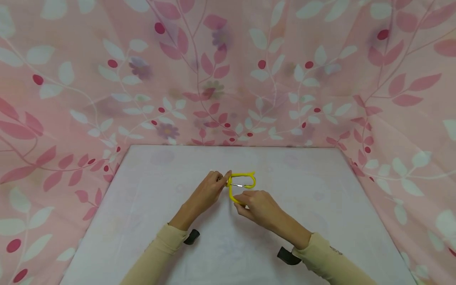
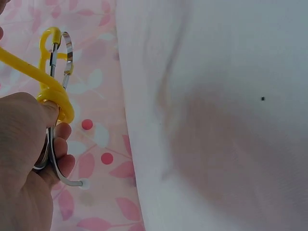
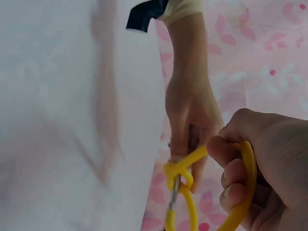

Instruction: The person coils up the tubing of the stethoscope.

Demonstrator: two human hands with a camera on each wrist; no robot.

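Yellow tubing [image 2: 26, 67], gripped by the right hand [image 1: 261, 208], wraps a metal frame [image 2: 51, 142] stretching rightward (lengthwise) from the gripping left hand [image 1: 206, 192].

So we're in a small draped booth, a curtained-off corner by the look of it, with a broad, flat, white cloth-covered desk [image 1: 228, 257] filling the floor of the scene. Up behind the desk goes a pink fabric hanging [image 1: 238, 99] printed with white and rose leaves, red dots and faint mauve flowers, and look, the same print runs left and right of the desk too! Home or studio beyond it? Can't tell from here.
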